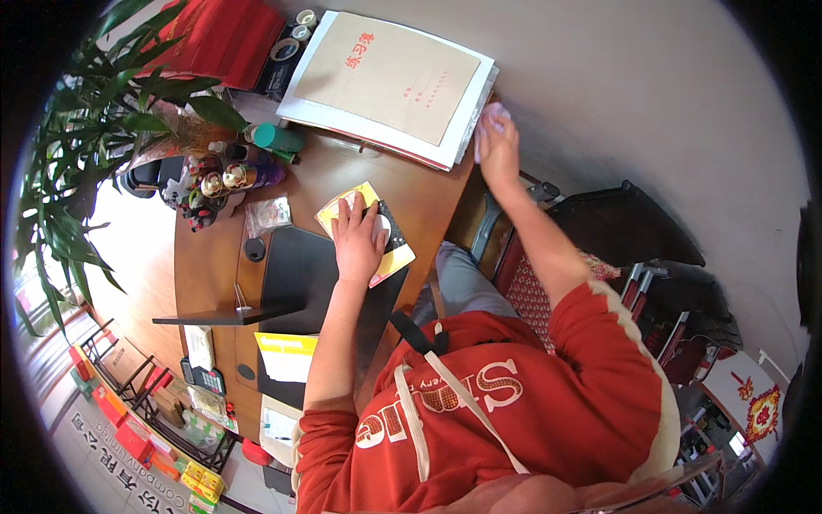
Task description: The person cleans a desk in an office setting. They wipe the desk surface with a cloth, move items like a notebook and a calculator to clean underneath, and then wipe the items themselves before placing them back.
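Note:
My left hand (358, 247) lies flat, fingers spread, on a yellow and black booklet (393, 243) on the brown wooden desk (314, 164). Out at the desk's right edge, my right hand (501, 154) grips a bunched pale lilac cloth (493, 117). The cloth is beside the corner of a paper stack (474, 122). On top of that stack rests a tan exercise book (388, 77) with red print. A black desk mat (302, 270) reaches partly beneath the booklet.
A thin monitor (212, 319) stands on the desk's left side. Behind are a teal-capped bottle (273, 136), a clear plastic packet (268, 215), ornaments (225, 182) and a leafy plant (96, 128). A yellow and white booklet (289, 356) lies near my left forearm. A chair (533, 289) stands at right.

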`<action>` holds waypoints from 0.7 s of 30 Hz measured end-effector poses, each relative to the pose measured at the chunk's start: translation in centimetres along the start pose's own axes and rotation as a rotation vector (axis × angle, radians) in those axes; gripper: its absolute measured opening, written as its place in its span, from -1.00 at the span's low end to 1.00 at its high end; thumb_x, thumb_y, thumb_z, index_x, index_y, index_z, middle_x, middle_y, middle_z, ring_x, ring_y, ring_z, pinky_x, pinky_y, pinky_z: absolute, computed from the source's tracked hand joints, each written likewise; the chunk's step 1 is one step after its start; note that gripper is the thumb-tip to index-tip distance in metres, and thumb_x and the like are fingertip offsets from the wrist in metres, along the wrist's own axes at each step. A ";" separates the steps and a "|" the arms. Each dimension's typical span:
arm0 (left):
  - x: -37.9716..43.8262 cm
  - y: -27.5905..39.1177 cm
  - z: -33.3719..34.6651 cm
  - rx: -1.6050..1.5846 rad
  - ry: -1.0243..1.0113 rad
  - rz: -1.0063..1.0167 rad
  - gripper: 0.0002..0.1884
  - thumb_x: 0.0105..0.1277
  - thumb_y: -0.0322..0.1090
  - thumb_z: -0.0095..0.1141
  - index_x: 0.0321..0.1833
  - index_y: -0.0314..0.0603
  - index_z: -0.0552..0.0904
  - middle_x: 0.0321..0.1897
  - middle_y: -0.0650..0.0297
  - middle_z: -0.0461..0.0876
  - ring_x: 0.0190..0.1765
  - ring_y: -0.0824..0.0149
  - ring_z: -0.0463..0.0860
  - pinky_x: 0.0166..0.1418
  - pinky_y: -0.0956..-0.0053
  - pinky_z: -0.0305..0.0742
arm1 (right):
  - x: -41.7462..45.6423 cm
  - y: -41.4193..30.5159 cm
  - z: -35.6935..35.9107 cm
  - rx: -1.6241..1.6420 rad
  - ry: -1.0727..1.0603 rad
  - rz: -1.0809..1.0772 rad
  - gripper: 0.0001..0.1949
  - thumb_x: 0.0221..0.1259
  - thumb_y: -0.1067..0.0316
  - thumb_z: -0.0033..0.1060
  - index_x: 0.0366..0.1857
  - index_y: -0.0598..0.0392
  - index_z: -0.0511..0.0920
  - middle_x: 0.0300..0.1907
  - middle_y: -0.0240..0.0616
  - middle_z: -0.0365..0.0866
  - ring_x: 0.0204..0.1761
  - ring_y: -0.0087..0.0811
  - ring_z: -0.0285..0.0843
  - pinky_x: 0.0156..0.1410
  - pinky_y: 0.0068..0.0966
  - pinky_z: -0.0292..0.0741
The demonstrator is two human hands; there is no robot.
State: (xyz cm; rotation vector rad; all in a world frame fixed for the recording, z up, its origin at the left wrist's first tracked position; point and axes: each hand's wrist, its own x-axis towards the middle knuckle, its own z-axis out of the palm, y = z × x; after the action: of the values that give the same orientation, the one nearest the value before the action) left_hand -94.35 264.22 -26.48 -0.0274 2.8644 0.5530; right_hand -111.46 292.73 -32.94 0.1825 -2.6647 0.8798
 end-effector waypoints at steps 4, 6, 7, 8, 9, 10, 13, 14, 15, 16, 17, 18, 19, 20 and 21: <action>0.2 0.5 0.4 -0.002 0.032 -0.026 -0.38 0.29 -0.27 0.29 0.46 -0.06 0.52 0.60 0.05 0.24 0.62 -0.21 0.13 0.59 -0.20 0.11 | -5.2 -2.0 -1.0 0.090 -0.118 -0.002 -0.54 0.25 0.54 0.19 0.28 0.10 0.60 0.25 0.00 0.45 0.29 0.08 0.41 0.45 -0.17 0.38; 0.6 1.1 0.2 0.023 0.055 -0.015 -0.40 0.30 -0.30 0.27 0.45 -0.07 0.52 0.59 0.02 0.24 0.61 -0.21 0.15 0.60 -0.21 0.10 | -4.6 -1.2 -1.9 0.197 -0.174 -0.020 -0.54 0.22 0.58 0.17 0.24 0.11 0.62 0.21 -0.03 0.50 0.28 0.03 0.44 0.45 -0.22 0.38; 0.8 1.4 0.0 -0.007 0.102 0.008 -0.40 0.30 -0.31 0.26 0.45 -0.09 0.52 0.59 0.00 0.24 0.61 -0.22 0.16 0.60 -0.22 0.09 | -3.7 -0.1 -2.3 0.267 -0.189 -0.056 -0.54 0.20 0.60 0.16 0.22 0.11 0.64 0.18 -0.05 0.52 0.27 0.00 0.45 0.45 -0.25 0.37; 1.0 1.8 -0.1 -0.036 0.149 0.030 -0.41 0.30 -0.33 0.25 0.44 -0.10 0.52 0.58 -0.01 0.25 0.61 -0.22 0.16 0.60 -0.22 0.09 | -3.0 0.9 -2.8 0.281 -0.195 -0.059 -0.57 0.19 0.61 0.14 0.17 0.15 0.66 0.13 -0.06 0.57 0.23 -0.06 0.52 0.40 -0.30 0.44; 1.5 2.1 -0.2 -0.065 0.198 0.056 -0.41 0.30 -0.34 0.24 0.44 -0.11 0.52 0.58 -0.03 0.25 0.60 -0.22 0.17 0.60 -0.23 0.08 | -2.2 1.7 -3.3 0.364 -0.209 0.051 -0.61 0.21 0.60 0.15 0.15 0.17 0.67 0.15 -0.07 0.58 0.19 -0.11 0.57 0.32 -0.33 0.51; 1.9 2.9 -0.9 -0.098 0.239 0.089 -0.45 0.31 -0.38 0.21 0.41 -0.14 0.54 0.56 -0.06 0.28 0.59 -0.24 0.20 0.61 -0.23 0.08 | -1.5 2.8 -3.8 0.367 -0.204 0.064 -0.61 0.22 0.59 0.16 0.15 0.16 0.67 0.16 -0.07 0.58 0.18 -0.12 0.58 0.30 -0.34 0.53; 3.1 4.6 -2.2 -0.185 0.298 0.165 -0.48 0.32 -0.41 0.19 0.39 -0.16 0.56 0.53 -0.08 0.32 0.58 -0.25 0.20 0.61 -0.21 0.10 | 0.4 3.8 -4.2 0.296 -0.225 0.043 -0.65 0.25 0.54 0.21 0.13 0.15 0.68 0.22 -0.06 0.58 0.22 -0.06 0.55 0.36 -0.29 0.49; 3.3 5.2 -2.7 -0.210 0.297 0.184 -0.50 0.32 -0.42 0.18 0.36 -0.17 0.58 0.51 -0.08 0.34 0.57 -0.27 0.22 0.60 -0.19 0.12 | 1.1 3.7 -3.8 0.222 -0.235 -0.002 -0.66 0.26 0.53 0.21 0.12 0.15 0.68 0.23 -0.06 0.58 0.23 -0.03 0.54 0.38 -0.26 0.47; 3.5 5.5 -2.7 -0.210 0.292 0.194 -0.50 0.32 -0.42 0.18 0.36 -0.17 0.59 0.51 -0.09 0.34 0.57 -0.27 0.22 0.60 -0.19 0.13 | 2.1 2.7 -3.6 0.152 -0.246 -0.053 -0.66 0.26 0.52 0.22 0.12 0.16 0.68 0.24 -0.06 0.58 0.24 -0.01 0.53 0.41 -0.24 0.45; 3.4 5.6 -2.7 -0.207 0.283 0.203 -0.51 0.32 -0.42 0.18 0.36 -0.18 0.59 0.51 -0.09 0.34 0.57 -0.27 0.22 0.60 -0.19 0.14 | 2.6 1.3 -3.4 0.165 -0.275 -0.053 -0.67 0.27 0.50 0.23 0.12 0.16 0.68 0.25 -0.07 0.59 0.28 0.04 0.49 0.46 -0.20 0.39; 3.3 5.7 -2.8 -0.204 0.273 0.213 -0.51 0.32 -0.42 0.18 0.35 -0.18 0.59 0.51 -0.09 0.34 0.57 -0.27 0.23 0.59 -0.19 0.14 | 2.9 1.2 -3.4 0.162 -0.268 -0.055 -0.67 0.28 0.50 0.22 0.12 0.16 0.68 0.24 -0.06 0.59 0.27 0.04 0.50 0.45 -0.21 0.41; 3.3 5.9 -2.8 -0.196 0.277 0.220 -0.52 0.32 -0.44 0.19 0.33 -0.18 0.60 0.51 -0.10 0.33 0.56 -0.27 0.25 0.59 -0.16 0.16 | 3.1 1.4 -3.4 0.156 -0.257 -0.055 -0.67 0.28 0.49 0.22 0.13 0.16 0.68 0.23 -0.05 0.60 0.26 0.04 0.52 0.44 -0.21 0.42; 3.0 6.0 -2.8 -0.211 0.275 0.226 -0.52 0.31 -0.45 0.19 0.33 -0.19 0.60 0.51 -0.10 0.34 0.55 -0.27 0.26 0.59 -0.14 0.17 | 3.3 1.6 -3.4 0.150 -0.245 -0.054 -0.66 0.28 0.49 0.22 0.13 0.16 0.68 0.22 -0.04 0.61 0.26 0.04 0.53 0.43 -0.22 0.43; 2.7 6.0 -2.7 -0.226 0.274 0.234 -0.52 0.31 -0.46 0.19 0.33 -0.20 0.60 0.50 -0.10 0.34 0.55 -0.27 0.27 0.59 -0.13 0.18 | 2.7 1.9 -4.1 0.201 -0.236 -0.011 -0.67 0.29 0.48 0.21 0.13 0.16 0.68 0.21 -0.04 0.62 0.24 0.02 0.55 0.41 -0.23 0.45; 2.5 5.9 -2.7 -0.240 0.285 0.232 -0.51 0.30 -0.47 0.19 0.33 -0.21 0.60 0.50 -0.10 0.35 0.54 -0.27 0.28 0.59 -0.11 0.19 | 1.9 2.5 -4.8 0.255 -0.231 0.018 -0.67 0.29 0.48 0.21 0.13 0.16 0.68 0.20 -0.03 0.63 0.23 0.00 0.57 0.40 -0.24 0.46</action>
State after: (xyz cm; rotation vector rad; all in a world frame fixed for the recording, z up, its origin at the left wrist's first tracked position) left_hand -97.73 268.73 -22.42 0.2048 3.0753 1.0126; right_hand -112.52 297.60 -30.03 0.3396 -2.7553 1.2748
